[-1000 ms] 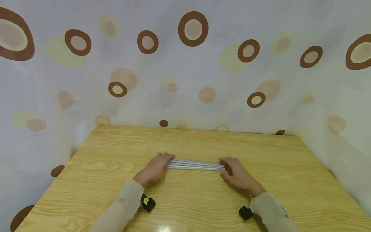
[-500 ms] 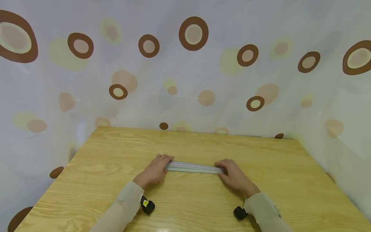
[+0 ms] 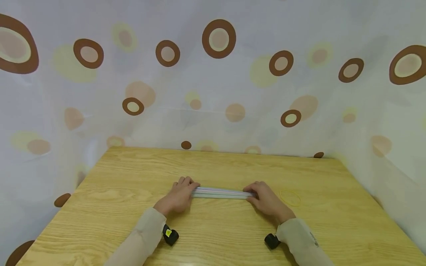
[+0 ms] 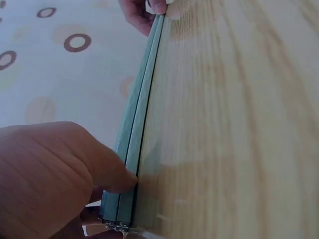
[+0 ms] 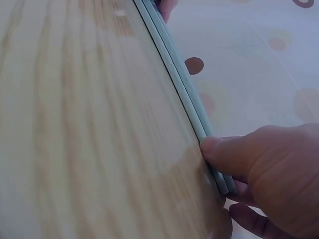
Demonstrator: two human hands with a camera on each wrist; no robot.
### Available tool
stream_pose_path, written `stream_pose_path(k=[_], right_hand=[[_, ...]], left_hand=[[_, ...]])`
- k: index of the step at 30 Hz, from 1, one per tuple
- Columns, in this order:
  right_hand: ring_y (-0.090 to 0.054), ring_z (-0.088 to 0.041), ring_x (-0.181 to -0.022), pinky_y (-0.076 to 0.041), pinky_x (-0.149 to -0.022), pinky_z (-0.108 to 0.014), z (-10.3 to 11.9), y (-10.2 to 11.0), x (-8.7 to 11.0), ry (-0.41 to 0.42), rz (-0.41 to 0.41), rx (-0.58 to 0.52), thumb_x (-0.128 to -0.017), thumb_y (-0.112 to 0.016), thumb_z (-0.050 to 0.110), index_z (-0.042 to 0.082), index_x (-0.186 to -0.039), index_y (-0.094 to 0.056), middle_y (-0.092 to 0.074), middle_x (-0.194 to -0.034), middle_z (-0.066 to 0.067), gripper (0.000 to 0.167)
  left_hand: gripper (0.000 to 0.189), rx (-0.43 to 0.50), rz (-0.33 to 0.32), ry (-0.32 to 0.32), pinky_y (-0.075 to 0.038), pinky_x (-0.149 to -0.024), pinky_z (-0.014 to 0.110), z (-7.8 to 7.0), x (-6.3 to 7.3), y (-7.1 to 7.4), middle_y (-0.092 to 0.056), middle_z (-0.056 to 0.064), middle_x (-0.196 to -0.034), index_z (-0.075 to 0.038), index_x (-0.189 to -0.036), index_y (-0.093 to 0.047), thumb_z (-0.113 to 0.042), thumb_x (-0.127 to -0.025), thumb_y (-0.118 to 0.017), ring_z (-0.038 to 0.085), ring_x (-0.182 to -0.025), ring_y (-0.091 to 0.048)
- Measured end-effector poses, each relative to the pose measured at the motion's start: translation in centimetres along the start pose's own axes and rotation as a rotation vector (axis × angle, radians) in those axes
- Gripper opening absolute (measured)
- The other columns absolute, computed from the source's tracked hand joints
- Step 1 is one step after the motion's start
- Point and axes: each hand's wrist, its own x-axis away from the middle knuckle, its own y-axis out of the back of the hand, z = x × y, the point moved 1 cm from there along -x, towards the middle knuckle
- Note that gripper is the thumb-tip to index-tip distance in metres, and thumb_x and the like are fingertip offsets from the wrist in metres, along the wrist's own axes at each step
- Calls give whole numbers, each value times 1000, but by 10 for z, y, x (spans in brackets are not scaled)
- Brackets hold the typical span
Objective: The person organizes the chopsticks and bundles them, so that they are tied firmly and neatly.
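Note:
A bundle of long, thin pastel sticks, like chopsticks, lies crosswise near the middle of the wooden table. My left hand grips its left end. In the left wrist view, the left thumb presses the near side of the greenish sticks, whose ends poke out just past it. At the other end my right hand pinches the bundle. The right wrist view has that thumb against the near side of the sticks, with blunt tips beyond it and the fingers partly hidden behind.
A thin yellow rubber band lies on the table just right of my right hand. Behind the table and at both sides hangs a pale curtain with brown rings and dots. Black wrist cameras hang below both cuffs.
My right hand has moved a little to the left, its fingers and thumb now nearer together around the right end of the bundle. The left hand stays at its end. The camera view shifts slightly.

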Motion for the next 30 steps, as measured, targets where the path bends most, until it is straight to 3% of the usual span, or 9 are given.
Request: stream_pose_path(k=[5, 11, 14, 23, 28, 30], right_hand=[[-58, -24, -94, -47, -82, -39, -1, 1, -3, 21, 35, 23, -91, -65, 7, 5, -110, -68, -66, -103, -7, 19], [-60, -23, -96, -50, -82, -36, -1, 2, -3, -42, 96, -23, -93, -62, 8, 4, -113, -66, -65, -106, -7, 21], [-60, -23, -96, -50, -82, -37, -2, 2, -1, -36, 103, -15, -94, -62, 9, 4, -113, -65, -66, -106, -7, 20], [-60, -23, -95, -50, -82, -38, 0, 2, -6, -35, 145, 9, -94, -62, 9, 6, -111, -64, -65, -104, -6, 18], [-56, -21, -89, -47, -82, -39, 1, 0, -4, 17, 113, 80, -94, -62, 8, 7, -106, -62, -63, -98, -5, 13], [-55, -20, -88, -45, -82, -40, 2, -1, -3, 41, 94, 117, -93, -61, 7, 8, -106, -61, -62, -96, -4, 12]], left_hand=[[39, -14, 5, 29, -33, -94, 47, -3, -4, 1, -50, 12, -112, -4, -124, -57, 5, -87, -56, 29, -103, -40], [31, -41, 13, 35, -35, -96, 48, -6, -9, 2, -52, 13, -109, -3, -115, -58, 3, -84, -60, 30, -104, -43], [29, -40, 24, 53, -35, -95, 48, -7, -13, 1, -53, 11, -105, -4, -109, -58, 0, -81, -65, 29, -102, -43], [28, -205, 99, 142, -42, -91, 49, -11, -33, 0, -58, 11, -98, -6, -99, -60, -12, -77, -74, 32, -99, -52], [30, -145, 138, 192, -47, -82, 44, -11, -38, 1, -60, 9, -97, -5, -102, -64, -8, -74, -74, 26, -89, -53], [25, -107, 143, 198, -46, -74, 40, -11, -40, 1, -59, 8, -92, -3, -98, -65, -5, -74, -72, 22, -82, -50]])
